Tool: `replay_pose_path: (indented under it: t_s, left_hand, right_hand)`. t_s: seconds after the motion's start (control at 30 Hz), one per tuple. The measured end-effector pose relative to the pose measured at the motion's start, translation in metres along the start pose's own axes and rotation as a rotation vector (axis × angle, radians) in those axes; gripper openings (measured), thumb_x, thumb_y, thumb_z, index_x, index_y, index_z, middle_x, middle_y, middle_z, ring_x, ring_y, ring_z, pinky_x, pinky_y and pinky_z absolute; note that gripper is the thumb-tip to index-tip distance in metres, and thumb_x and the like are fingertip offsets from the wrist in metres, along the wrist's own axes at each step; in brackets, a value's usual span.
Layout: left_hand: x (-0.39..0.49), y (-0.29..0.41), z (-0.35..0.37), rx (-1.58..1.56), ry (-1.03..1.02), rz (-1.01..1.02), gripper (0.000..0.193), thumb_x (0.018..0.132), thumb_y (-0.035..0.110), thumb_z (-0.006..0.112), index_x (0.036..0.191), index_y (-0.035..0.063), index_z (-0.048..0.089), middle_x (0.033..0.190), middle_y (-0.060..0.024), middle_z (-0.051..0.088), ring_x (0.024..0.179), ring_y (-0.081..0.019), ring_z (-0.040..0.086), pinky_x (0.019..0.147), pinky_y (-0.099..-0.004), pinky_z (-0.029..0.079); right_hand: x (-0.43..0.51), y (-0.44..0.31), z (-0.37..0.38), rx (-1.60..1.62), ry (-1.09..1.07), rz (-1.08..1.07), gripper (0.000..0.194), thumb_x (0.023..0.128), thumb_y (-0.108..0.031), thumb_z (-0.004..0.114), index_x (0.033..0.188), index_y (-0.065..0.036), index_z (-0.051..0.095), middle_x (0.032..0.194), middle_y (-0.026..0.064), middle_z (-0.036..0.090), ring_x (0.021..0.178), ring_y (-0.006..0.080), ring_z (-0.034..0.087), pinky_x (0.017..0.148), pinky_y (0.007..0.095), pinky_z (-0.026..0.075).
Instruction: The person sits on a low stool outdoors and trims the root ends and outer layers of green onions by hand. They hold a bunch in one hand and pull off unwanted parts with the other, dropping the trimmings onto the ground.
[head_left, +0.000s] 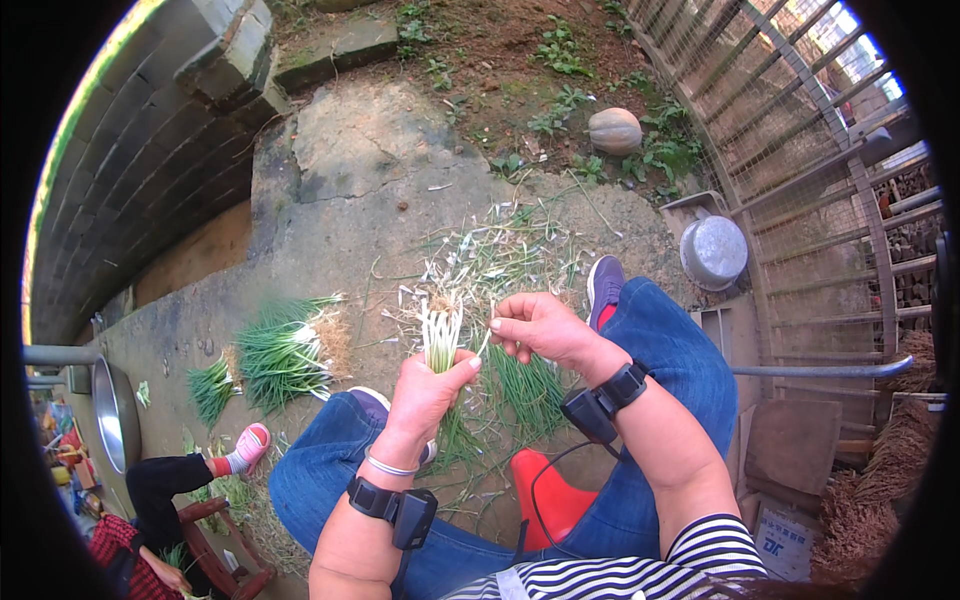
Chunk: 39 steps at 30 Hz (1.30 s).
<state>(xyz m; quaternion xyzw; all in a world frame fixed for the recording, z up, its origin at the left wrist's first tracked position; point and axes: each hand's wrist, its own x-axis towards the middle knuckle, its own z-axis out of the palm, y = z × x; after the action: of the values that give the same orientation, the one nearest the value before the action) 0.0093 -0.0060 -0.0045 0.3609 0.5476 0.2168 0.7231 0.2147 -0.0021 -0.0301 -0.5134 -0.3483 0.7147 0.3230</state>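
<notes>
My left hand (429, 390) is closed around a bunch of spring onions (441, 335), its white stems and brown roots facing away from me. Green tops hang below that fist. Just to the right, the thumb and fingers of my right hand (546, 330) pinch one thin pale stalk (485, 341) beside the bunch. Under my right wrist lie loose green spring onions (529, 394) on the concrete. Past both hands spreads a litter of peeled skins and trimmings (502, 251). Left of my knee are a large pile of spring onions (281, 352) and a smaller bundle (212, 390).
A red plastic stool (544, 502) is between my legs. At lower left, another person (150, 559) sits near a wooden chair (225, 536) and a metal basin (114, 416). Right of my foot stands an aluminium pot (714, 253) by a slatted fence (787, 150). A pumpkin (615, 131) rests on soil.
</notes>
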Motion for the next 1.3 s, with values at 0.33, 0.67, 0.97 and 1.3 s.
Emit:
replay_pose_path:
  t_s: [0.33,0.67,0.97,1.3]
  left_hand:
    - [-0.001,0.001,0.0,0.034,0.015,0.007,0.01,0.08,0.01,0.071,0.087,0.0039,0.067,0.071,0.0026,0.061,0.056,-0.0031,0.049,0.049,-0.0191,0.036]
    - [-0.001,0.001,0.0,0.059,0.03,0.01,0.01,0.079,0.007,0.072,0.086,0.0026,0.066,0.074,0.0007,0.063,0.064,-0.0062,0.055,0.057,-0.0211,0.043]
    - [0.0,0.0,-0.001,0.058,0.031,-0.005,0.01,0.078,0.008,0.072,0.085,0.0031,0.067,0.073,0.0016,0.062,0.063,-0.0053,0.054,0.056,-0.0203,0.041]
    - [0.001,-0.005,-0.002,0.136,0.009,-0.013,0.011,0.08,0.011,0.071,0.086,0.0029,0.067,0.073,0.0015,0.061,0.061,-0.0051,0.052,0.055,-0.0209,0.04]
  right_hand:
    - [0.0,0.003,0.003,-0.083,0.04,0.028,0.021,0.092,-0.019,0.059,0.076,-0.004,0.059,0.065,0.0015,0.06,0.054,0.0065,0.057,0.044,0.0196,0.045]
    - [-0.004,-0.014,-0.024,0.147,0.062,-0.047,0.012,0.091,-0.015,0.059,0.086,-0.004,0.059,0.071,0.0019,0.061,0.058,0.0071,0.057,0.048,0.0187,0.046]
    - [0.009,0.001,-0.029,0.365,0.422,-0.122,0.017,0.091,-0.017,0.06,0.096,-0.002,0.058,0.082,0.0034,0.062,0.062,0.0084,0.057,0.052,0.0202,0.048]
    - [0.03,0.034,-0.008,-0.174,0.506,-0.335,0.019,0.09,-0.02,0.062,0.085,-0.002,0.057,0.065,0.0003,0.057,0.052,0.0042,0.049,0.045,0.0205,0.039]
